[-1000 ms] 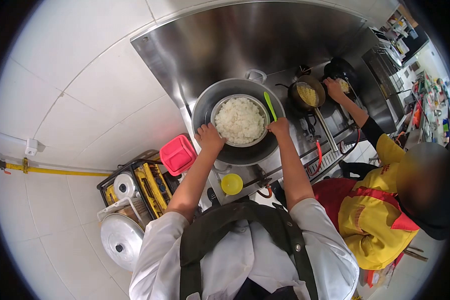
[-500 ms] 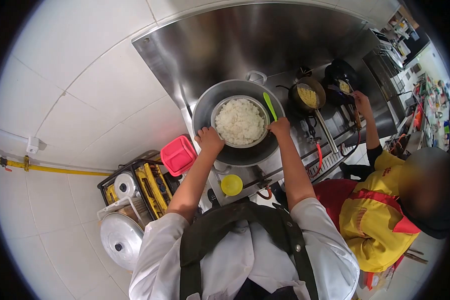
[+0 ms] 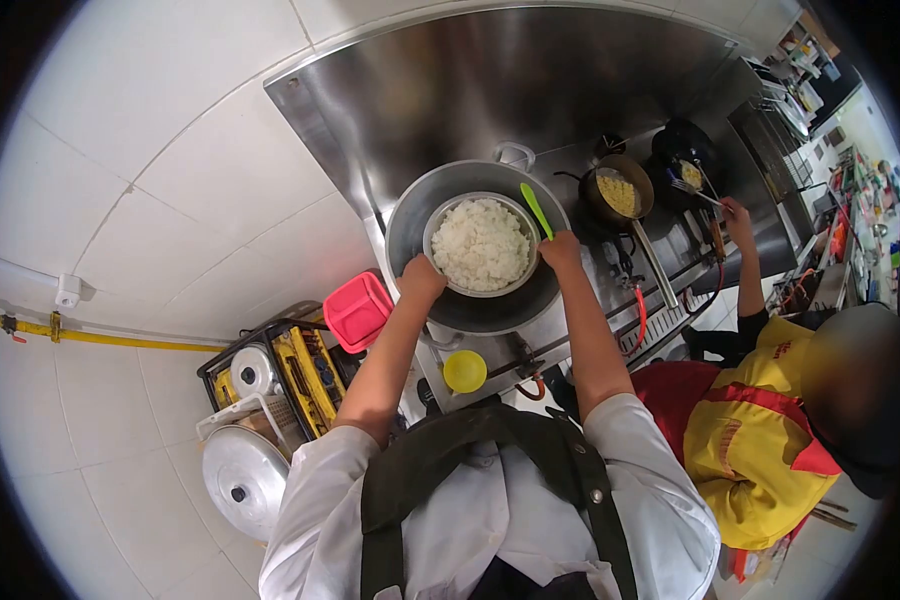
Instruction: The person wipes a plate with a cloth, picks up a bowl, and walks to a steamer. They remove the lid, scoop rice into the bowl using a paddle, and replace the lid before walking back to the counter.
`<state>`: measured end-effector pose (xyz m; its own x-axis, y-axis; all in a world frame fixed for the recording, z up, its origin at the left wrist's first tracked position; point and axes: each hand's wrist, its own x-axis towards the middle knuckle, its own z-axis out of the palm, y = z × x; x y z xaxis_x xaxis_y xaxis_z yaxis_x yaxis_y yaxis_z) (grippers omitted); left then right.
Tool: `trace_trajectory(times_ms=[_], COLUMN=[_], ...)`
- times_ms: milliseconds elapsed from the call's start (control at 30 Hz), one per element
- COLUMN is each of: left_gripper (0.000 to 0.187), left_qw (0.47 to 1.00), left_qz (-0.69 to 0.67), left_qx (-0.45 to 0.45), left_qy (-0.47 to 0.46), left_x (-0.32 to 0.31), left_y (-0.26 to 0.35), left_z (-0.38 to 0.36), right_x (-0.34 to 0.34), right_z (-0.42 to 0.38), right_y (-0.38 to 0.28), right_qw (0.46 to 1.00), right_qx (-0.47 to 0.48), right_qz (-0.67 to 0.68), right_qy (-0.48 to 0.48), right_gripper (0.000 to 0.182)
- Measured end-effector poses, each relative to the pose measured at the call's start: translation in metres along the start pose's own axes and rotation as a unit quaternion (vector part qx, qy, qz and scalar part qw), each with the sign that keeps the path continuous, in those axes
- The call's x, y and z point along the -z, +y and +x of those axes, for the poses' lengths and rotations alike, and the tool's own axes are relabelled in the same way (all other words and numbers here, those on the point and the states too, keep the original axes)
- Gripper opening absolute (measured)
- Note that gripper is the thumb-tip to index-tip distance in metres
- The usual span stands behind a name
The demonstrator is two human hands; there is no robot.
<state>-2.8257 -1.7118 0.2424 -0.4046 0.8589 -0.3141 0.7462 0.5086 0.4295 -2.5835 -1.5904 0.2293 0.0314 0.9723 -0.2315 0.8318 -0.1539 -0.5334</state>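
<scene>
White cooked rice (image 3: 482, 243) fills a round metal bowl (image 3: 519, 288), which sits inside a large, wide grey pot (image 3: 402, 215) on the stove. My left hand (image 3: 422, 278) is closed at the bowl's left side, its fingers curled at the rim and partly hidden. On the opposite side, my right hand (image 3: 560, 249) is closed around the handle of a bright green spatula (image 3: 535, 208), whose blade points up and away. That hand also lies against the bowl's right edge; its grip on the rim is hidden.
A yellow cup (image 3: 464, 371) and a pink-red container (image 3: 357, 311) are near the pot. To the right stand a pan of yellow food (image 3: 618, 190) and a black wok (image 3: 684, 148), where a co-worker's hand (image 3: 737, 222) holds a utensil. Lids (image 3: 244, 482) lie at lower left.
My left fingers, spread before, have curled in at the bowl's edge. The green spatula has tilted slightly left. The co-worker's hand and utensil have shifted a little.
</scene>
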Motion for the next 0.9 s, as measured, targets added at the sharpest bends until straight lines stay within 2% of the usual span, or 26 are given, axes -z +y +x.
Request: trace_trajectory(times_ms=[200, 300, 367, 400, 433, 467, 533, 567, 633, 700, 767, 833, 900], left_gripper=[0.045, 0.045, 0.048, 0.050, 0.046, 0.042, 0.036, 0.029, 0.021, 0.017, 0.017, 0.023, 0.030], left_qw=[1.000, 0.990, 0.971, 0.968, 0.950, 0.959, 0.967, 0.945, 0.935, 0.927, 0.927, 0.881, 0.866], left_qz=[-0.006, 0.000, -0.144, -0.143, -0.209, -0.120, -0.118, -0.149, -0.284, -0.305, -0.348, -0.421, -0.351], left_qx=[-0.001, -0.048, -0.109, -0.115, -0.141, -0.120, -0.048, -0.112, -0.110, -0.130, -0.131, -0.202, -0.236], left_qy=[0.026, 0.129, 0.154, 0.173, 0.184, 0.226, 0.220, 0.270, 0.182, 0.175, 0.058, -0.083, -0.267], left_x=[0.000, 0.023, 0.038, 0.045, 0.059, 0.062, 0.063, 0.059, 0.053, 0.058, 0.062, 0.047, 0.026], left_y=[0.000, 0.011, 0.002, -0.004, -0.008, -0.024, -0.056, -0.072, -0.102, -0.085, -0.052, -0.020, 0.007], left_z=[-0.001, -0.029, -0.046, -0.054, -0.068, -0.073, -0.085, -0.094, -0.105, -0.129, -0.152, -0.164, -0.171], right_x=[-0.005, 0.013, 0.040, 0.056, 0.068, 0.074, 0.077, 0.071, 0.071, 0.068, 0.055, 0.051, 0.031], right_z=[0.001, -0.013, -0.039, -0.055, -0.071, -0.083, -0.106, -0.117, -0.151, -0.188, -0.218, -0.250, -0.271], right_y=[-0.002, -0.008, -0.017, -0.019, -0.015, -0.005, 0.029, 0.049, 0.070, 0.079, 0.084, 0.066, 0.055], right_qw=[0.999, 1.000, 0.998, 0.997, 0.995, 0.993, 0.990, 0.987, 0.982, 0.981, 0.959, 0.929, 0.926], right_qx=[0.011, 0.011, 0.014, 0.011, 0.006, 0.009, 0.042, 0.073, 0.041, 0.000, 0.010, -0.001, 0.017], right_qz=[-0.022, 0.010, 0.048, 0.071, 0.094, 0.110, 0.110, 0.092, 0.146, 0.151, 0.258, 0.365, 0.371], right_qy=[0.031, 0.024, 0.028, 0.033, 0.040, 0.043, 0.079, 0.112, 0.113, 0.125, 0.116, 0.068, 0.066], right_gripper=[0.026, 0.027, 0.029, 0.029, 0.030, 0.029, 0.028, 0.028, 0.026, 0.028, 0.023, 0.021, 0.023])
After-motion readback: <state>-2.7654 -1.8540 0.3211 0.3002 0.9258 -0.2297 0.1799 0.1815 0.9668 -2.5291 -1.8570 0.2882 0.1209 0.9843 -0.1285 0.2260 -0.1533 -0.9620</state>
